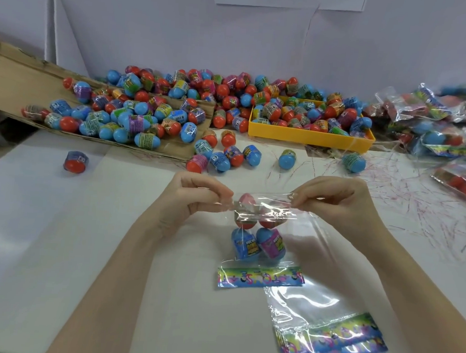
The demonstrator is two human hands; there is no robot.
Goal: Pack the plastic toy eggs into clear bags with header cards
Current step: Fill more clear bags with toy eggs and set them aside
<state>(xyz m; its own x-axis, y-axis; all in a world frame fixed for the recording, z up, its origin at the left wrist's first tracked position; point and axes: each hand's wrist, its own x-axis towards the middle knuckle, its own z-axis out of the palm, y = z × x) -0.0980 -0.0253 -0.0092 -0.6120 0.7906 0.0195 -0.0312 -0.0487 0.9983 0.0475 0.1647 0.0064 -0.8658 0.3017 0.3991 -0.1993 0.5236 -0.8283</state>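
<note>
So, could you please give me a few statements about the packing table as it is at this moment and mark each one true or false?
1. Both hands pinch the open end of the clear bag: the left hand on one side, the right hand on the other. True.
2. The bag being held is empty. False: it holds eggs, at least four.
3. The yellow tray holds loose eggs. True.
4. The stack of empty bags lies on the cardboard. False: it lies on the white table, near the right forearm.
5. Filled bags are piled at the far right. True.
</note>
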